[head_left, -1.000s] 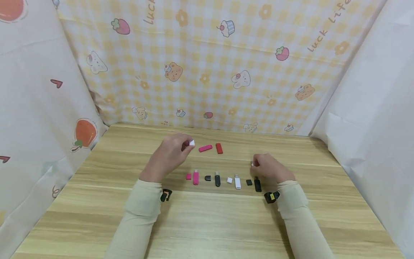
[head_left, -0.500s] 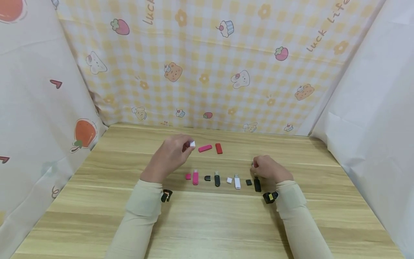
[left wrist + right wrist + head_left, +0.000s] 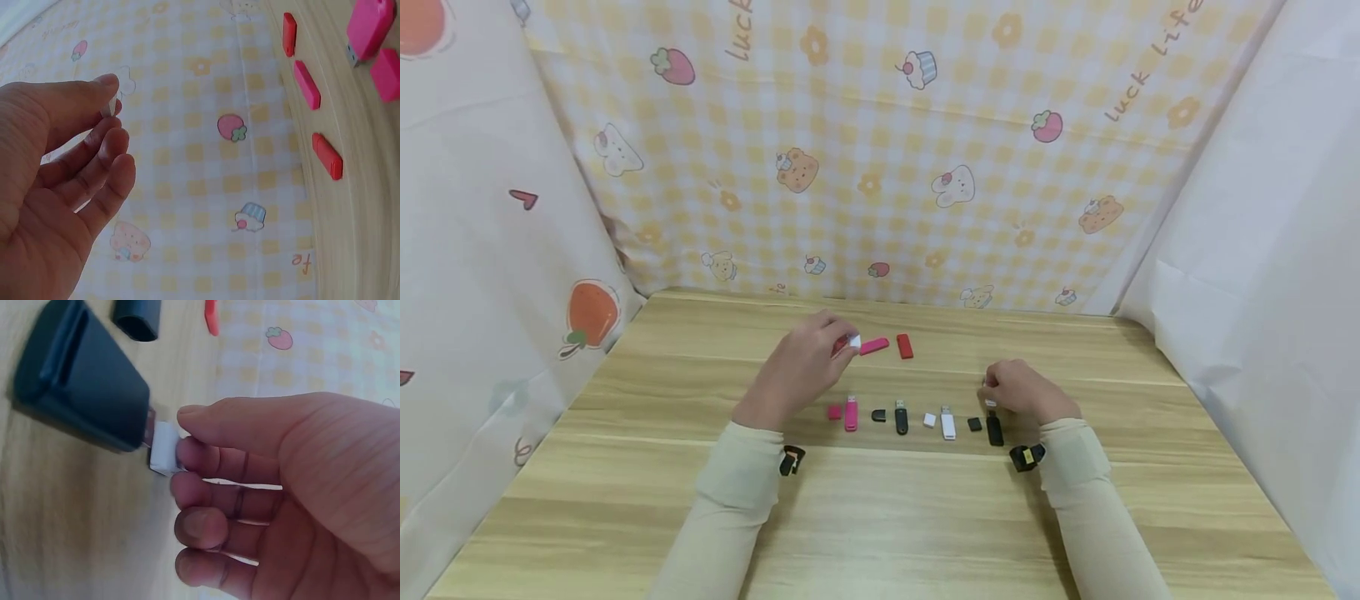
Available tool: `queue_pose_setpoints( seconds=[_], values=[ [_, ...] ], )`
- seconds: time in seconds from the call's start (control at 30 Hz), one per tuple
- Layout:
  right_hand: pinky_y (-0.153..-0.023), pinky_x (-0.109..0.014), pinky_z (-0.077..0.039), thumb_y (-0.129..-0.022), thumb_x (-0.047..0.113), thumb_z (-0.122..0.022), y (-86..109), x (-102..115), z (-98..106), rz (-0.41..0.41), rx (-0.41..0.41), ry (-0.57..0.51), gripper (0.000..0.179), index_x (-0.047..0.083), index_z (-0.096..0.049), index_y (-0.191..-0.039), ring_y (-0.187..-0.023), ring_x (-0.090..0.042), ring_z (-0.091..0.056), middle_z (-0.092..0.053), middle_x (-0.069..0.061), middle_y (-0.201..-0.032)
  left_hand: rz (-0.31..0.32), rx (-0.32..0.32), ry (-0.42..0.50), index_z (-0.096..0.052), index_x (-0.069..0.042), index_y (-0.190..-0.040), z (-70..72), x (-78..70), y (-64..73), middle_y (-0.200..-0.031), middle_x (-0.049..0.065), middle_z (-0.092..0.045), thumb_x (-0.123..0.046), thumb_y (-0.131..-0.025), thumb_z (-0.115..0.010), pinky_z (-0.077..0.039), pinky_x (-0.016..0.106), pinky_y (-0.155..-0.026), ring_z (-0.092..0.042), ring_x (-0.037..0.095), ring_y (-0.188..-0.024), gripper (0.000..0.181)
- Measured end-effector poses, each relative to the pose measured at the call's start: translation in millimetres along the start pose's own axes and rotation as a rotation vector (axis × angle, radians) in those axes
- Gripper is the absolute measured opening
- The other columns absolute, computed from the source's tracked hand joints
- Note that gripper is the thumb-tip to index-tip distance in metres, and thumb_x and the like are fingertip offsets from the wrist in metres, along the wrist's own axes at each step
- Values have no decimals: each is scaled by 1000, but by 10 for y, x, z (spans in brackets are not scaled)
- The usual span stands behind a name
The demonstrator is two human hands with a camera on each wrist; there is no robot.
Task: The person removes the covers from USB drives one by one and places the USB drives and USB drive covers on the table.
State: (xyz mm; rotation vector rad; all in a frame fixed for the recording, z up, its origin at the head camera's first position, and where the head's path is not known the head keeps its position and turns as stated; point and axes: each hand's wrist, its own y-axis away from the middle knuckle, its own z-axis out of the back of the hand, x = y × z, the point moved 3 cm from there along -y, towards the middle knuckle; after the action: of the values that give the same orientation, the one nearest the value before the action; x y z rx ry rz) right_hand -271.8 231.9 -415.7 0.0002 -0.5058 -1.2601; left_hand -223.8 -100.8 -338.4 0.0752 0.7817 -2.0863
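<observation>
My left hand (image 3: pixel 805 367) pinches a small white cap (image 3: pixel 855 341) between thumb and fingertips, above the far part of the table. In the left wrist view the cap (image 3: pixel 109 107) is mostly hidden by the thumb. A red USB stick (image 3: pixel 841 343) shows behind those fingers. On the right, my right hand (image 3: pixel 1024 389) pinches a white USB stick (image 3: pixel 991 403) close over the table, most of it hidden by the fingers. In the right wrist view its white end (image 3: pixel 165 448) is right at the connector of an uncapped black USB stick (image 3: pixel 87 381).
In a row lie a pink cap (image 3: pixel 834 412), pink stick (image 3: pixel 852 415), black cap (image 3: pixel 878 415), black stick (image 3: pixel 901 418), white cap (image 3: pixel 929 421), white stick (image 3: pixel 947 423) and another black cap (image 3: pixel 974 424). Farther back are a pink stick (image 3: pixel 874 345) and a red one (image 3: pixel 905 347).
My left hand has shifted a little right with the white cap, and the red stick behind it shows. The white stick's near end has come into view under my right hand, which barely moved.
</observation>
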Motion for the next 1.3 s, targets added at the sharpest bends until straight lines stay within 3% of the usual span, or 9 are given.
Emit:
queue_pose_setpoints(
  seconds=[0.3, 0.47, 0.73, 0.9, 1.1, 1.3],
  values=[
    [-64, -30, -44, -110, 16, -60, 14, 41, 183, 72, -63, -10, 26, 3, -75, -93, -68, -16, -52, -63, -3, -75, -7, 42, -29, -76, 3, -113, -293, -236, -91, -111, 16, -74, -5, -99, -77, -65, 36, -86, -72, 27, -96, 16],
    [-62, -29, -41, -109, 17, -62, 58, 57, 255, 89, -95, 10, 26, 2, -75, -92, -65, -14, -49, -60, -1, -72, -22, 112, 4, -74, 6, -116, -509, -395, -213, -115, 20, -73, -3, -102, -72, -65, 36, -88, -74, 29, -100, 17],
    [-65, -30, -46, -108, 15, -63, 118, 40, 328, 101, -125, 24, 24, -2, -79, -103, -69, -15, -54, -70, -6, -81, -20, 270, -36, -74, 4, -122, -863, -622, -448, -117, 17, -75, -9, -108, -66, -64, 31, -89, -74, 24, -102, 21],
    [-64, -29, -45, -108, 16, -64, 137, 20, 345, 101, -138, 23, 23, -1, -78, -99, -68, -15, -53, -66, -3, -77, -48, 338, -41, -75, 1, -117, -1114, -741, -565, -104, 12, -76, -7, -108, -64, -63, 24, -80, -69, 17, -86, 17],
    [-64, -29, -46, -108, 17, -65, 165, 6, 356, 107, -142, 25, 24, 0, -78, -97, -70, -15, -54, -69, -4, -80, -104, 400, -155, -77, -4, -110, -1399, -827, -661, -98, 6, -74, -9, -105, -69, -57, 19, -73, -59, 12, -80, 11],
    [-65, -29, -47, -108, 17, -65, 174, -4, 369, 109, -143, 18, 23, 0, -79, -98, -71, -15, -55, -71, -6, -82, -75, 477, -150, -79, -3, -107, -1604, -856, -706, -97, 8, -72, -6, -104, -69, -52, 19, -70, -55, 12, -78, 11]
  ],
)
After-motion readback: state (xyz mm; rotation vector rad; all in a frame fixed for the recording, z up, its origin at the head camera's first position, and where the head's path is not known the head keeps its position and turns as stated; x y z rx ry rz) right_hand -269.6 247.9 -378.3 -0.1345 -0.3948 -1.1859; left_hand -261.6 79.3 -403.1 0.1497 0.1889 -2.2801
